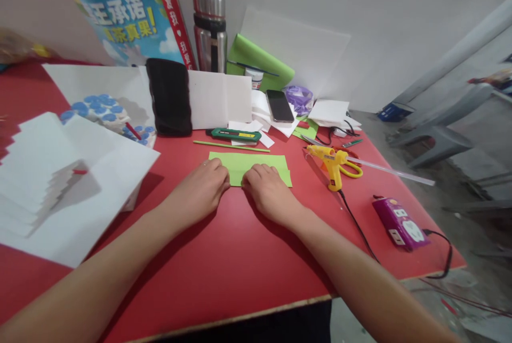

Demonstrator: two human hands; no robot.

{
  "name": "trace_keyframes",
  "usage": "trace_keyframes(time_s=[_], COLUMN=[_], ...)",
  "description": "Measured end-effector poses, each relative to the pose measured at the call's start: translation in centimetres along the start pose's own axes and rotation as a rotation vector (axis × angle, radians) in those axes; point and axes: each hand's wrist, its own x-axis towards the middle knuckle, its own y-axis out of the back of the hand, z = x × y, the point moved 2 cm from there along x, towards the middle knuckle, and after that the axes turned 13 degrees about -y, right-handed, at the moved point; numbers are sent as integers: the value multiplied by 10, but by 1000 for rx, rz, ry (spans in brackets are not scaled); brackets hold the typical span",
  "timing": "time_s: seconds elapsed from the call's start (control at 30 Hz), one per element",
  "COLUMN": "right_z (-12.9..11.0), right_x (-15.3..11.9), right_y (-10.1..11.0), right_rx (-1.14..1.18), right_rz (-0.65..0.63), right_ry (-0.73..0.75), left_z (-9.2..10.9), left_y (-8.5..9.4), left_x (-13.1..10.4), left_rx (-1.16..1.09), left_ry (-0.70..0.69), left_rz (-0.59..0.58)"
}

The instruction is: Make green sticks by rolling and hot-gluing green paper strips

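A folded strip of light green paper [256, 164] lies flat on the red table [224, 273], long side toward me. My left hand [204, 185] grips its near left edge with curled fingers. At the near edge, right of the middle, my right hand [266, 188] is closed on the same paper, fingertips bent over it. Just beyond the paper lie a thin green stick [232, 146] and a green utility knife [236, 135].
Rightward lie a yellow glue gun [330, 164] with a clear glue stick, scissors [352, 169] and a purple power strip [400, 224]. White stepped paper [108, 215] covers the left. A phone [280, 106], black case [170, 97] and steel thermos [210, 31] stand or lie at the back.
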Motion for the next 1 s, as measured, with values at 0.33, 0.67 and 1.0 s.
trace_keyframes(time_s=[0.33, 0.67, 1.0], right_z=[-1, -3, -9], right_x=[3, 12, 9], right_y=[-6, 2, -3], right_rx=[59, 37, 140], right_rz=[50, -53, 33], right_ry=[-76, -118, -210], left_z=[-1, -5, -7], left_y=[3, 9, 11], left_x=[3, 1, -2], left_rx=[-9, -4, -6], left_ry=[62, 122, 171], left_rz=[-32, -101, -131])
